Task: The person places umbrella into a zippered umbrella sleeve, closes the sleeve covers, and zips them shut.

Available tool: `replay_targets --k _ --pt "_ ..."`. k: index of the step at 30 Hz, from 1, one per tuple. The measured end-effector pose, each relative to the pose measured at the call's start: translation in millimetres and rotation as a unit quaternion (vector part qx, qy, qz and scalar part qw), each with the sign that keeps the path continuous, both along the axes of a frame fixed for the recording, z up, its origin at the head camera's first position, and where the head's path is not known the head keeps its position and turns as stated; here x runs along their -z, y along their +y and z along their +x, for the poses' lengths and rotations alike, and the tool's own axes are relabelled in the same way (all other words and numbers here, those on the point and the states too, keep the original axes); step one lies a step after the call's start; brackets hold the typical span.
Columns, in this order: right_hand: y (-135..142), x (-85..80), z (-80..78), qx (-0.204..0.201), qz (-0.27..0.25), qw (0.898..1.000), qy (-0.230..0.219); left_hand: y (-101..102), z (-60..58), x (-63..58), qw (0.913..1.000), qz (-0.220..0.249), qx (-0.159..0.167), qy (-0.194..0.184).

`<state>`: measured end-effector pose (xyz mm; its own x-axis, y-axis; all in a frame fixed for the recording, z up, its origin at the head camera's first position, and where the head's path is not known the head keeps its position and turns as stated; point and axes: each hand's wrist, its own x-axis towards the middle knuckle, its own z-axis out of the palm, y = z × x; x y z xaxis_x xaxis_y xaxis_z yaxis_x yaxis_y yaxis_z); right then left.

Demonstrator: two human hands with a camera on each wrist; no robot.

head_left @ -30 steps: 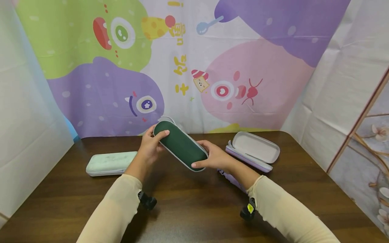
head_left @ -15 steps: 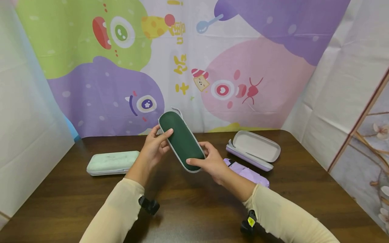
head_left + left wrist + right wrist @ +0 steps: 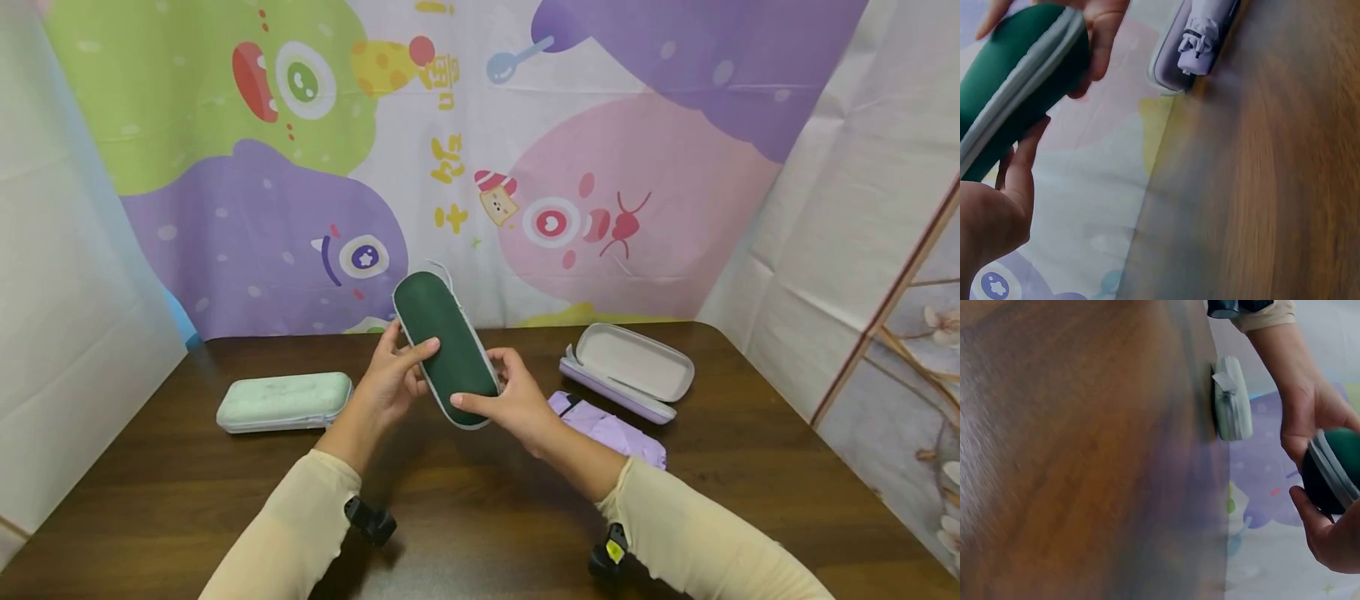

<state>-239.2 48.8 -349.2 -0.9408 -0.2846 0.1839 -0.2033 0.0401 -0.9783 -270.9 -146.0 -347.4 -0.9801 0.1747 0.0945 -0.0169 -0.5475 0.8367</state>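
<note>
A dark green zippered case (image 3: 444, 346) with a grey zip band is held up above the table, tilted with its far end to the left. My left hand (image 3: 392, 375) grips its left side, thumb across the green face. At the lower right end, my right hand (image 3: 519, 400) grips it with the thumb on the front and fingers behind. The case looks closed in the left wrist view, where its zip band runs lengthwise. The fingers behind the case are partly hidden in the head view.
A mint green case (image 3: 285, 402) lies on the wooden table (image 3: 480, 517) at left. At right stands an opened lilac case (image 3: 630, 367) with a grey lining. In front of it lies a folded purple umbrella (image 3: 611, 429), partly behind the right forearm. A printed cloth (image 3: 465, 283) hangs behind.
The green case has turned more upright, its far end rising and swinging right. Both hands keep hold of it. The right forearm has shifted, uncovering more of the purple umbrella.
</note>
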Motion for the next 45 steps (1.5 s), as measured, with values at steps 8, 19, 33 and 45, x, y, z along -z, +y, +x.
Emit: replay_targets --k 8,19,33,45 --pt "14 -20.6 -13.5 0.029 -0.002 0.999 0.03 -2 1.2 3.1 0.9971 -0.004 0.053 0.053" --pt "22 -27.3 -31.1 0.004 -0.027 0.994 0.105 0 4.2 7.4 0.9939 -0.014 0.092 0.06" --pt "25 -34.3 -40.4 0.061 0.199 0.939 0.274 0 6.2 10.8 0.9938 -0.033 0.085 0.064" --pt "29 -33.4 -43.5 0.073 0.261 0.79 0.55 3 4.4 10.8 0.9954 -0.056 0.051 0.059"
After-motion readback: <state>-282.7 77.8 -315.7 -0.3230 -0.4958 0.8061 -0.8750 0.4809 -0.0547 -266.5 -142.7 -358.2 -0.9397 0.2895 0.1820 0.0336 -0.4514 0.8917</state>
